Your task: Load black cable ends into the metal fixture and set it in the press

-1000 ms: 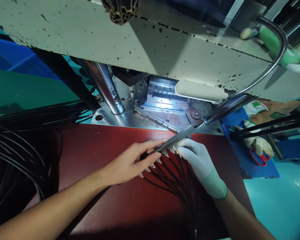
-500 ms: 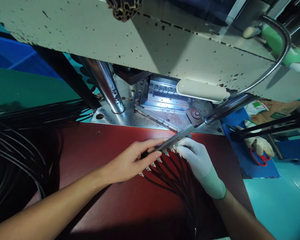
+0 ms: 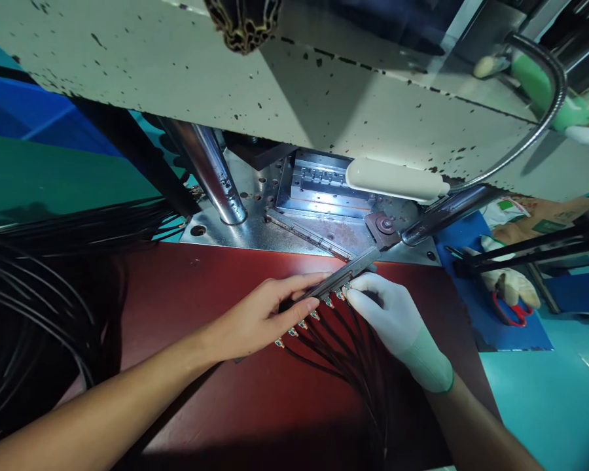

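Note:
My bare left hand [image 3: 269, 314] is closed around a long dark metal bar [image 3: 346, 275], thumb on the near side. The bar lies at a slant, its far end by a bolted block on the machine plate. Along its near edge sit several small metal connectors [image 3: 315, 315] with black cables [image 3: 338, 353] trailing down over the red table. My right hand [image 3: 387, 311], in a white glove with a green cuff, pinches a connector at the bar's right part; its fingertips partly cover that connector. A second slotted metal strip [image 3: 309, 235] rests on the plate behind the bar.
Behind the hands is a press with a lit metal die [image 3: 331, 186], two steel columns [image 3: 213, 173] and a white lamp [image 3: 397, 178]. Black cable bundles [image 3: 29, 294] lie at left. Red-handled scissors [image 3: 513, 311] and a glove are on a blue surface at right.
My right hand has shifted slightly downward and right at the bar, its fingers still pinched at a connector. My left hand keeps its hold on the bar. The view has tilted a little.

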Available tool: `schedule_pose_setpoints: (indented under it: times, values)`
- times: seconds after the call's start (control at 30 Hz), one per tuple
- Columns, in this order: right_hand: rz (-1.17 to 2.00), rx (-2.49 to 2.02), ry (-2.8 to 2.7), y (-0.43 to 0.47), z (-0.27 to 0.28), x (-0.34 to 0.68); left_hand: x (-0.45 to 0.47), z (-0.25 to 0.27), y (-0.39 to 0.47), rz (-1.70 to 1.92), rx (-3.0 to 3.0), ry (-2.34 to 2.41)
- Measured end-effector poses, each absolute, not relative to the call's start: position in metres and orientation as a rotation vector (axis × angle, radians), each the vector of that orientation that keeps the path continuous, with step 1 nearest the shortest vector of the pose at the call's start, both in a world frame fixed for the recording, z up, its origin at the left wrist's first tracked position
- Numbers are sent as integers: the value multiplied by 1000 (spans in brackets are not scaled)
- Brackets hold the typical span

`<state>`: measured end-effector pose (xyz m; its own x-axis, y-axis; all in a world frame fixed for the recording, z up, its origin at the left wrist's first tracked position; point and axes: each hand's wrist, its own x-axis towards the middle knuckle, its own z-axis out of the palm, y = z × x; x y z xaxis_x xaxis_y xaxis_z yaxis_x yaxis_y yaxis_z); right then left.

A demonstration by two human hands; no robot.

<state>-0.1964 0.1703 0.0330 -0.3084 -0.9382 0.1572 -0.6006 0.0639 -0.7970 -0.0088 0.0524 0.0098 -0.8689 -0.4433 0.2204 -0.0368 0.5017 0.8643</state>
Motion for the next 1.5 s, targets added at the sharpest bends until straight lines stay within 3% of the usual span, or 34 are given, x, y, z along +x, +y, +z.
schedule_pose_setpoints:
  times: [0.23,0.43,1.23,1.5]
  values:
    - [-1147,-1972,2354,185,43,-188,-10,13,52,-1422,415,-2287]
    - [-908,-2381,2487,191,36,-177,-10,11,50,-1527,417,-2255]
    - [-777,-2648,2458,188,36,-177,-9,14,44,-1686,430,-2237]
    - [-774,-2484,2601,190,37,-174,-10,14,46,-1685,410,-2231]
